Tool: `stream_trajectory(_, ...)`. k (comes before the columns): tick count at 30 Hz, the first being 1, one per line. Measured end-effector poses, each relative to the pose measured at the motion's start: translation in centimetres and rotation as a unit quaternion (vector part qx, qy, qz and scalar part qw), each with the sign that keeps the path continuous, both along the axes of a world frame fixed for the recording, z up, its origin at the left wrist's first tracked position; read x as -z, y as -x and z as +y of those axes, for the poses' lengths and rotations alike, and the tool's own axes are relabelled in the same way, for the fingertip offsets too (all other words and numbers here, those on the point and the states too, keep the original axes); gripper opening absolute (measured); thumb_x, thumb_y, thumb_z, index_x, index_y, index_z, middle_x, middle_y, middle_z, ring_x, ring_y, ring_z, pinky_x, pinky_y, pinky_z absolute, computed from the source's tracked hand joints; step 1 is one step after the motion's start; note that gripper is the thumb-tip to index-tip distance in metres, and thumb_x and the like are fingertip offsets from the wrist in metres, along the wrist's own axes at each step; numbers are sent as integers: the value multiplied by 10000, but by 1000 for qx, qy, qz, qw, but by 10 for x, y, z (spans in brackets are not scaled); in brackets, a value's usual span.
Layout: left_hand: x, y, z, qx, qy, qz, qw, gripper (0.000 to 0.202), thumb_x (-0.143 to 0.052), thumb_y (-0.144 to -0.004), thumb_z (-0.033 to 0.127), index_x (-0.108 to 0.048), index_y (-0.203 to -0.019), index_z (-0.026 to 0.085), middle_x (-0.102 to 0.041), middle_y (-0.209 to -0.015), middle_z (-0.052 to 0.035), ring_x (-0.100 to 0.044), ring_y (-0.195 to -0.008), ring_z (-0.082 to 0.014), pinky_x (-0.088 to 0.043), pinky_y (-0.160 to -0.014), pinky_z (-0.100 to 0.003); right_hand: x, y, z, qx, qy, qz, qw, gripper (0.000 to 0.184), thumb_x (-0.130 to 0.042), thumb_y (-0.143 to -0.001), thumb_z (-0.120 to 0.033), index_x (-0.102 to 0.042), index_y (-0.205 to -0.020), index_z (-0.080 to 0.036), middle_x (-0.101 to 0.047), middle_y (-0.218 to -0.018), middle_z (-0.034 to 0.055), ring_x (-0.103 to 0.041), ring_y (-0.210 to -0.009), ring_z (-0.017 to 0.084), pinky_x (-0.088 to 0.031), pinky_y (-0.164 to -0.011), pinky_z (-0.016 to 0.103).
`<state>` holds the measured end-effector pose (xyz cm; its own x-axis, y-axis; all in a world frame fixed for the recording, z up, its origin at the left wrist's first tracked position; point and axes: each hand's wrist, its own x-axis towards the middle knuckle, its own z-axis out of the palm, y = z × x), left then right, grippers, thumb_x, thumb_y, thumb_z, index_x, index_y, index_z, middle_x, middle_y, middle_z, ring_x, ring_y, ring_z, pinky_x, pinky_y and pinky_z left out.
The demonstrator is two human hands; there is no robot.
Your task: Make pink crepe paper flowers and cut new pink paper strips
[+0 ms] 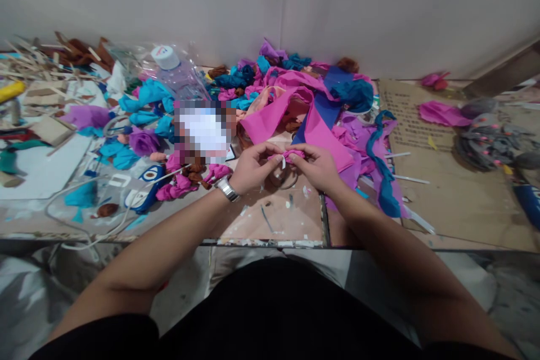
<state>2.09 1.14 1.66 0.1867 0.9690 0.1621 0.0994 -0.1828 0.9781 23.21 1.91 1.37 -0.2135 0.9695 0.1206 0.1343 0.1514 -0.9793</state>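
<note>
Both my hands meet over the middle of the table, pinching a small twisted bundle of pink crepe paper (294, 155). My left hand (256, 167) grips its left end, where a short white strip sticks down between the fingers. My right hand (316, 165) has thumb and fingers closed on the right end. Just beyond them lies a wide pink paper strip (270, 119), curled over a dark blue strip (323, 115). Left of my left hand rest several crumpled pink and brown pieces (181, 187). Fingers partly cover the bundle, so its full shape is hidden.
A clear bottle with a white cap (165, 58) stands back left, near a blurred-out phone (205, 132). A blue and white device with a white cable (145, 187) lies front left. Cardboard (422, 191) covers the right side, bearing a dark tangled clump (485, 143). Wood scraps (46, 93) fill the far left.
</note>
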Motion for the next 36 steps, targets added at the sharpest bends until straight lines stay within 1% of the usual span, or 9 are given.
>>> stream_trajectory(3, -3, 2, -2, 1, -71, 90, 993, 307, -734, -982, 478, -794, -1093, 198, -825, -1108, -88, -761, -1010, -220, -583, -941, -345, 0, 1, 1, -3, 46, 39, 998, 356, -814, -870, -473, -840, -1105, -207, -832, -947, 41, -698, -697, 157, -579, -671, 313)
stream_trajectory(9, -3, 3, -6, -21, -158, 183, 970, 256, -680, -1026, 412, -791, -1129, 206, -827, -1071, -74, -755, -942, -207, -564, -903, -323, -2, 4, 2, 0, 140, 91, 986, 492, -901, -740, -567, -819, -1039, -185, -753, -731, 9, -637, -573, 145, -511, -502, 272)
stream_trajectory(13, -2, 4, -7, -47, -179, 204, 961, 272, -708, -1007, 396, -758, -1214, 226, -818, -1122, -69, -756, -981, -214, -553, -906, -314, -5, 5, 0, 2, 142, 93, 985, 479, -901, -741, -558, -821, -1034, -187, -742, -698, -2, -631, -549, 134, -504, -477, 256)
stream_trajectory(17, -1, 3, -5, -35, -193, 205, 959, 200, -667, -1031, 354, -780, -1139, 229, -828, -1093, -68, -763, -985, -212, -553, -926, -318, -6, 5, -1, 11, 138, 77, 987, 478, -893, -757, -540, -835, -1059, -173, -738, -669, 9, -645, -551, 146, -469, -440, 246)
stream_trajectory(23, 1, 3, -4, -22, -196, 178, 964, 201, -622, -1042, 304, -801, -1105, 238, -833, -1111, -68, -772, -1044, -216, -578, -969, -353, -3, 6, -2, 13, 117, 76, 990, 455, -885, -781, -530, -849, -1077, -185, -777, -743, 21, -647, -569, 140, -493, -482, 261)
stream_trajectory(26, -1, 3, -5, -20, -173, 150, 973, 165, -679, -1007, 314, -796, -1085, 228, -827, -1100, -78, -772, -1048, -224, -588, -991, -368, -3, 7, -3, 13, 118, 76, 990, 477, -888, -778, -540, -846, -1088, -180, -769, -739, 22, -631, -566, 139, -497, -501, 270)
stream_trajectory(30, 1, 0, -5, 2, -71, 37, 997, 240, -764, -961, 423, -770, -1047, 199, -809, -1106, -93, -774, -1020, -217, -624, -935, -346, -4, 9, -4, 5, 101, 86, 991, 419, -887, -786, -503, -850, -1074, -201, -821, -874, 42, -668, -640, 142, -571, -613, 293)
stream_trajectory(34, 6, -3, -1, -1, 5, -34, 999, 333, -856, -869, 479, -755, -968, 177, -795, -1089, -103, -761, -1037, -226, -630, -943, -357, -5, 10, -3, -10, 77, 78, 994, 398, -864, -811, -486, -851, -1120, -235, -845, -979, 51, -695, -703, 160, -602, -672, 316)
stream_trajectory(36, 7, -3, 1, -1, 31, -55, 998, 363, -900, -815, 484, -762, -947, 175, -795, -1074, -100, -758, -1021, -226, -630, -934, -363, -5, 9, -3, -22, 66, 73, 995, 397, -859, -827, -474, -844, -1149, -243, -850, -1039, 56, -742, -804, 188, -630, -761, 344)
